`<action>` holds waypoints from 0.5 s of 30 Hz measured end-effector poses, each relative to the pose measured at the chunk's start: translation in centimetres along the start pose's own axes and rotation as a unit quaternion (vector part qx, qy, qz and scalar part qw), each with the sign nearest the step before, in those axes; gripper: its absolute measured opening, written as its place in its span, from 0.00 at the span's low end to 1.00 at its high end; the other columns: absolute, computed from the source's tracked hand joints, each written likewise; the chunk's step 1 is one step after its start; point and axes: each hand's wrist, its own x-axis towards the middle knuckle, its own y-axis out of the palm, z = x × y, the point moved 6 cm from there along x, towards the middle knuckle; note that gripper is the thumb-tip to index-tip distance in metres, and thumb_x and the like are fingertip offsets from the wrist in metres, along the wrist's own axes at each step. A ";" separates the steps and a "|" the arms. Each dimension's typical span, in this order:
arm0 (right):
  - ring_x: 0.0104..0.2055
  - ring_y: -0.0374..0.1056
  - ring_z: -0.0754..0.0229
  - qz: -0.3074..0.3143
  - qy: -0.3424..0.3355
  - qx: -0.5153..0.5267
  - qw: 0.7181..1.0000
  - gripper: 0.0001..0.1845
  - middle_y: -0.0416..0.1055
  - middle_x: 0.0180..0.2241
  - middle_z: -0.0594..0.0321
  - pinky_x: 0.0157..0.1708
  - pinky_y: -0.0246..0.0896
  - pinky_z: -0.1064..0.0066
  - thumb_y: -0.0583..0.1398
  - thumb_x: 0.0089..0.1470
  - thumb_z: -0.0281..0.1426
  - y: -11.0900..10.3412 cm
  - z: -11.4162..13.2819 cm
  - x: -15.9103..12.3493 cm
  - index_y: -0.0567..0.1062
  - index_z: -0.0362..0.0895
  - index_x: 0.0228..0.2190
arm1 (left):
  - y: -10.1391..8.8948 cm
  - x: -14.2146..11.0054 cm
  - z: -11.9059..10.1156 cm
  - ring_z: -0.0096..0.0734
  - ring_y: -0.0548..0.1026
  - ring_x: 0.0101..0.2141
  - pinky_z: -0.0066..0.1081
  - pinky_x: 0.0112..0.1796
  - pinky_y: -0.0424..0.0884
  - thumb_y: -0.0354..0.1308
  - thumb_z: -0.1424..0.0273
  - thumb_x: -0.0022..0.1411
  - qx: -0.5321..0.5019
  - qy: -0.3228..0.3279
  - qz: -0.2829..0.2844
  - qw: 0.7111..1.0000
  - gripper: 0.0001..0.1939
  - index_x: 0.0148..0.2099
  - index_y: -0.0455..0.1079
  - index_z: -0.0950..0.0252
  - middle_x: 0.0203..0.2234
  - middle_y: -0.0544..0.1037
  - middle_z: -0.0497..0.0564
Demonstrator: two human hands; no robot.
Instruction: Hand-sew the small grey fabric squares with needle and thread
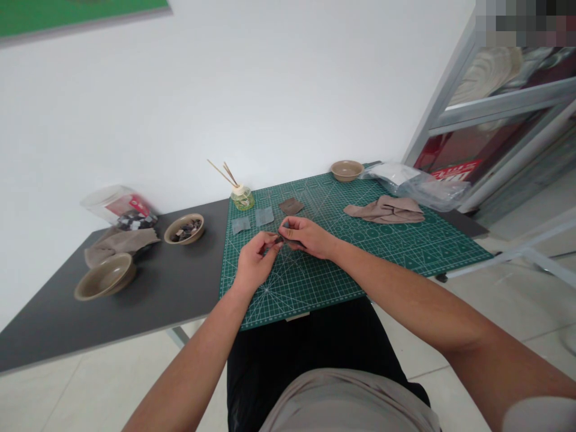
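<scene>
Just above the green cutting mat (315, 282), my left hand (257, 258) and my right hand (308, 237) meet with fingers pinched. A small dark piece (279, 239) sits between the left fingertips, and its kind is too small to make out. The right fingers close on something thin and greyish, mostly hidden by the hand; a brownish edge shows below them. Beyond the hands lie a brown square sheet (291, 206), a grey square sheet (264, 216) and a smaller grey sheet (240, 225), all flat on the mat.
Left on the dark table (180, 288) are a bowl of small dark pieces (184, 229), another bowl (105, 277), a cloth (119, 243) and a clear container (119, 207). A reed diffuser (242, 197), a bowl (347, 170), a crumpled cloth (387, 210) and plastic bag (418, 186) stand toward the wall.
</scene>
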 end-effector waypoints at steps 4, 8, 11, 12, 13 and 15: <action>0.17 0.52 0.71 0.001 -0.008 -0.012 1.000 0.20 0.62 0.20 0.74 0.17 0.41 0.75 0.66 0.50 0.47 -0.1 0.0 0.0 0.67 0.44 0.30 | 0.1 0.0 0.4 0.29 0.74 0.32 0.30 0.36 0.70 0.59 0.66 0.60 -0.015 -0.003 0.001 1.000 0.05 0.34 0.68 0.61 0.35 0.78 0.49; 0.18 0.53 0.71 0.010 -0.017 -0.014 1.000 0.20 0.63 0.20 0.74 0.18 0.43 0.75 0.66 0.50 0.47 0.2 0.4 0.0 0.68 0.44 0.30 | 0.1 0.0 0.4 0.28 0.73 0.31 0.29 0.35 0.70 0.59 0.66 0.60 -0.018 -0.003 -0.002 1.000 0.06 0.32 0.67 0.61 0.35 0.78 0.49; 0.18 0.52 0.71 -0.005 -0.011 -0.023 1.000 0.21 0.63 0.20 0.74 0.17 0.42 0.75 0.66 0.49 0.47 -0.1 0.3 0.0 0.67 0.44 0.29 | 0.0 0.1 0.1 0.29 0.75 0.33 0.30 0.37 0.70 0.59 0.66 0.59 -0.017 -0.003 -0.001 1.000 0.06 0.33 0.68 0.61 0.35 0.78 0.49; 0.18 0.52 0.71 -0.016 -0.009 -0.028 0.999 0.22 0.63 0.20 0.73 0.18 0.43 0.75 0.66 0.49 0.47 -0.3 0.2 0.0 0.67 0.44 0.28 | 0.0 0.1 0.1 0.29 0.75 0.34 0.30 0.38 0.71 0.59 0.66 0.59 -0.022 -0.006 -0.004 1.000 0.06 0.33 0.69 0.61 0.36 0.78 0.49; 0.18 0.52 0.71 -0.027 -0.010 -0.034 0.999 0.22 0.62 0.20 0.73 0.18 0.43 0.75 0.67 0.49 0.47 -0.5 0.2 0.1 0.67 0.44 0.28 | -0.1 0.2 0.1 0.29 0.75 0.34 0.30 0.38 0.71 0.60 0.66 0.59 -0.029 -0.012 -0.008 0.999 0.05 0.33 0.69 0.61 0.36 0.79 0.49; 0.18 0.52 0.70 -0.054 -0.016 -0.047 0.997 0.22 0.61 0.19 0.74 0.18 0.44 0.75 0.66 0.49 0.47 -0.9 0.2 0.1 0.66 0.44 0.28 | -0.1 0.2 0.2 0.29 0.75 0.33 0.29 0.36 0.71 0.61 0.66 0.58 -0.048 -0.032 -0.017 0.998 0.06 0.34 0.69 0.61 0.33 0.78 0.48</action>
